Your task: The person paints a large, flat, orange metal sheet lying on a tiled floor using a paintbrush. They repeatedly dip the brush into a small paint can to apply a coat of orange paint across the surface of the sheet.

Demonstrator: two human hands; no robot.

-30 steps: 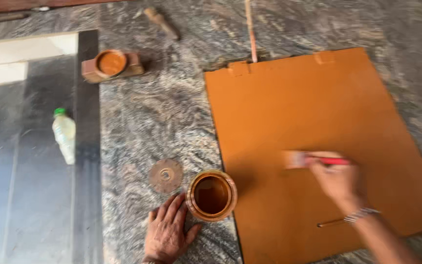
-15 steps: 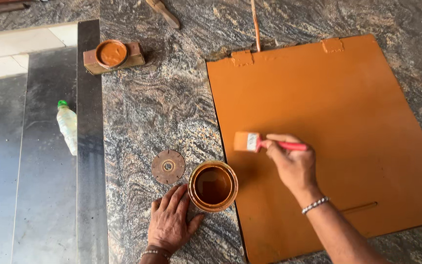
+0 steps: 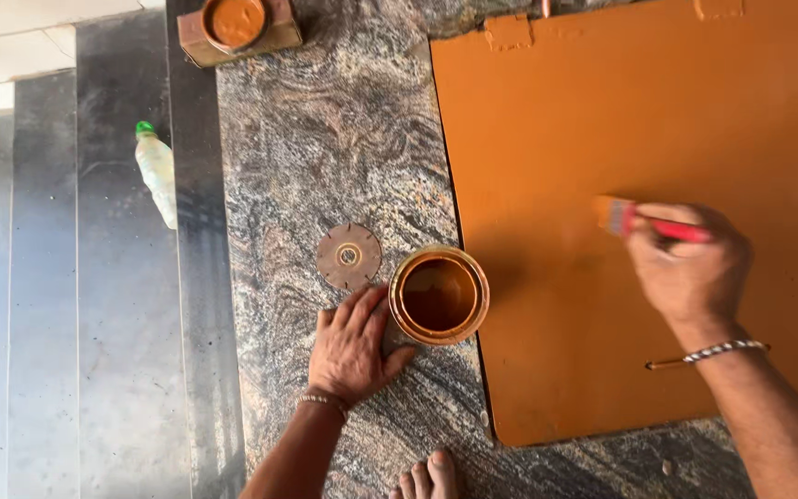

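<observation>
Item: paintbrush, red-handled, is pinched in the right hand and laid on the orange panel. Left of the panel, touching its edge, an open paint tin is steadied by the left hand, fingers spread flat. Beside the tin: round lid. Risk judged: the tin could be tipped by a nudge, spilling paint.

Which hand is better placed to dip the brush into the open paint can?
Right: the right hand holds the paintbrush over the orange panel. The left hand lies flat beside the paint can.
</observation>
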